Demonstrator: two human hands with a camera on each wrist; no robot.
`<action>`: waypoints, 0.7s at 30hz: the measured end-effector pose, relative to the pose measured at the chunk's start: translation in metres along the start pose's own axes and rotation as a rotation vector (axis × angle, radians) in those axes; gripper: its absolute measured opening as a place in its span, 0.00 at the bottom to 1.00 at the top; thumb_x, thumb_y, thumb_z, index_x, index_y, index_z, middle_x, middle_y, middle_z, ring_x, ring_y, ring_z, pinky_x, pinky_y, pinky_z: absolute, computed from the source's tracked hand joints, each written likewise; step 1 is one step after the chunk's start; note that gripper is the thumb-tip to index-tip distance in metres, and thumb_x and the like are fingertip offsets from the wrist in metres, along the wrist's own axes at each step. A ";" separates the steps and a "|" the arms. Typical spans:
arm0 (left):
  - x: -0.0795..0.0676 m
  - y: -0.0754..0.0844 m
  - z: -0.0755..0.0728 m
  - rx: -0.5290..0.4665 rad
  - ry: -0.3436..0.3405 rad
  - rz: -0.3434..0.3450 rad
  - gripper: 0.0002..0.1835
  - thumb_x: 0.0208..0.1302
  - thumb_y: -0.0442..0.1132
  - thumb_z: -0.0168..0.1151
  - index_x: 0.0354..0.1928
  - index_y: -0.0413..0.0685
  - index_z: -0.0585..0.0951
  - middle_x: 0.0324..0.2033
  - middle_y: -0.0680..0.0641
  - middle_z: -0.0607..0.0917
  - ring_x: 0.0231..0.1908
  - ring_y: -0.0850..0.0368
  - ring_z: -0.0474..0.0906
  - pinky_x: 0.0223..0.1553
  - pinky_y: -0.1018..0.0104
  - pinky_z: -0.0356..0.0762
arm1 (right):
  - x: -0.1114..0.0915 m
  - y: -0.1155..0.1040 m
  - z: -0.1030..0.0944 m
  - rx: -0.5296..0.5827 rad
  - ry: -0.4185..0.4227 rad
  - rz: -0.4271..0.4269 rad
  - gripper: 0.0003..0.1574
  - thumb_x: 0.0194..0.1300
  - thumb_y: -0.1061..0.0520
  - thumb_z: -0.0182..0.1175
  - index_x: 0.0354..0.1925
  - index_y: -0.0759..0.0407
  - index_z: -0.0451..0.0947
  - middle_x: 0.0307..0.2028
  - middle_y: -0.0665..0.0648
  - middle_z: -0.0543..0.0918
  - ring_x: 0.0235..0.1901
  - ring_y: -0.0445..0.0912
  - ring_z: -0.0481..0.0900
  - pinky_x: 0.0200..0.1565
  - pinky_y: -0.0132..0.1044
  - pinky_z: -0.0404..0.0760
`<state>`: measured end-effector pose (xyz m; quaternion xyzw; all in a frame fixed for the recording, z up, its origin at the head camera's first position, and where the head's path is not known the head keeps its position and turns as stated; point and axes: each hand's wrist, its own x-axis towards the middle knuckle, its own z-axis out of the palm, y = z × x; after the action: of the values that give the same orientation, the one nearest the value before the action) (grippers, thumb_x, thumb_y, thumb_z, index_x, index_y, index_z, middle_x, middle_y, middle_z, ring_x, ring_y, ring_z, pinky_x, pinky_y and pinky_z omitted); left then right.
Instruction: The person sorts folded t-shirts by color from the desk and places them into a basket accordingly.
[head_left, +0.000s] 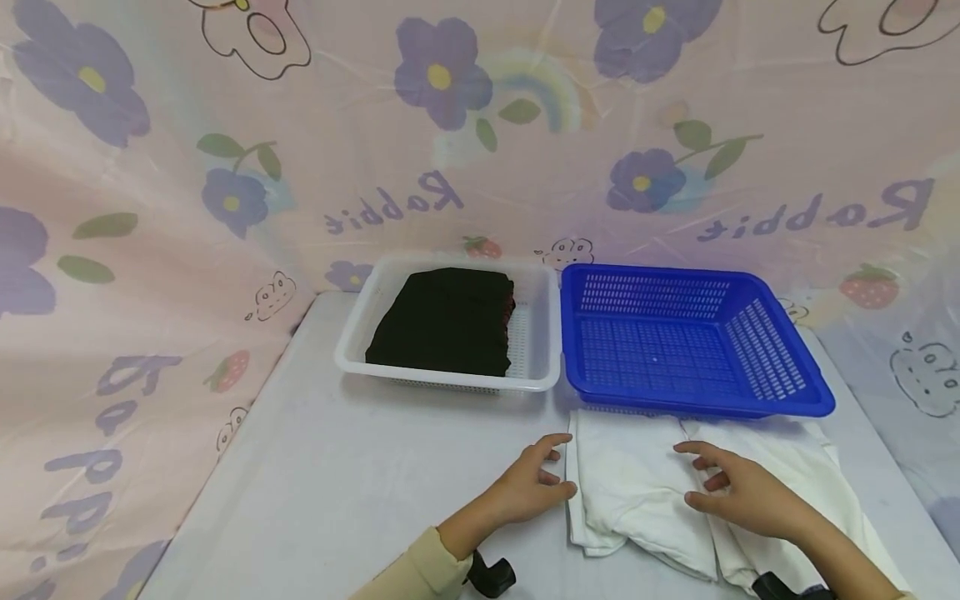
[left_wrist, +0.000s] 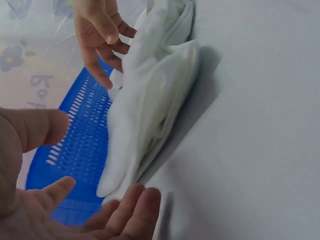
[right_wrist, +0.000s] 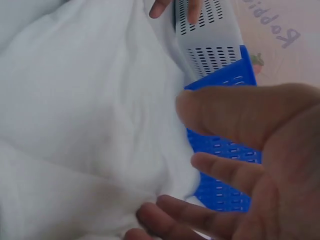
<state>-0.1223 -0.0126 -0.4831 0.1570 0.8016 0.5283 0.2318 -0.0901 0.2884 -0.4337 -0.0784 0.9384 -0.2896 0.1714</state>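
Observation:
White cloth (head_left: 637, 483), partly folded and wrinkled, lies on the table in front of the blue basket. My left hand (head_left: 531, 490) is at the cloth's left edge, fingers spread and bent a little, holding nothing. Over the middle of the cloth is my right hand (head_left: 750, 493), its fingers loosely bent and its grasp bare. In the left wrist view, the cloth (left_wrist: 145, 100) shows raised, loose folds. The right wrist view has the fingertips of my right hand (right_wrist: 280, 150) close to the cloth (right_wrist: 90, 110); whether they touch it I cannot tell.
A white basket (head_left: 447, 381) at the back left holds a folded black cloth (head_left: 442, 321) with a little red at its right edge. To its right stands a blue basket (head_left: 652, 342) with nothing in it. A patterned curtain (head_left: 525, 167) hangs behind the white table (head_left: 330, 483).

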 end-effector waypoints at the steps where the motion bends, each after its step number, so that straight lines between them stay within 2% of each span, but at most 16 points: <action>1: 0.002 -0.001 0.002 -0.006 0.016 -0.001 0.32 0.51 0.47 0.61 0.59 0.72 0.61 0.51 0.45 0.68 0.41 0.57 0.76 0.35 0.68 0.72 | 0.001 0.001 0.002 -0.017 0.014 -0.005 0.40 0.49 0.40 0.61 0.58 0.49 0.62 0.49 0.59 0.74 0.39 0.46 0.75 0.31 0.34 0.73; 7: 0.010 -0.003 0.015 -0.038 0.075 -0.025 0.32 0.49 0.44 0.63 0.58 0.68 0.64 0.48 0.46 0.69 0.38 0.59 0.75 0.32 0.70 0.72 | 0.002 0.004 0.015 -0.126 0.128 -0.074 0.41 0.46 0.39 0.63 0.57 0.50 0.65 0.52 0.57 0.71 0.36 0.43 0.74 0.31 0.32 0.72; 12: 0.013 0.000 0.023 -0.035 0.035 -0.040 0.33 0.48 0.45 0.64 0.57 0.71 0.63 0.47 0.49 0.69 0.39 0.59 0.73 0.33 0.70 0.71 | 0.003 0.005 0.022 -0.153 0.181 -0.073 0.41 0.43 0.41 0.65 0.56 0.50 0.66 0.49 0.56 0.73 0.33 0.42 0.72 0.29 0.32 0.70; 17: 0.015 0.004 0.029 0.015 0.033 0.001 0.35 0.45 0.46 0.65 0.58 0.69 0.63 0.49 0.47 0.69 0.44 0.56 0.71 0.40 0.67 0.70 | 0.008 0.007 0.030 -0.176 0.220 -0.076 0.43 0.39 0.44 0.68 0.56 0.48 0.66 0.47 0.55 0.74 0.32 0.41 0.71 0.28 0.34 0.69; 21: 0.019 0.006 0.034 0.052 0.041 -0.015 0.37 0.42 0.48 0.66 0.57 0.70 0.62 0.53 0.49 0.70 0.52 0.55 0.67 0.48 0.60 0.67 | 0.011 0.008 0.035 -0.188 0.267 -0.092 0.43 0.37 0.46 0.70 0.54 0.47 0.67 0.46 0.55 0.74 0.30 0.41 0.69 0.28 0.34 0.68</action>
<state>-0.1195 0.0257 -0.4932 0.1460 0.8208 0.5085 0.2153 -0.0875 0.2748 -0.4682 -0.0979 0.9712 -0.2161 0.0237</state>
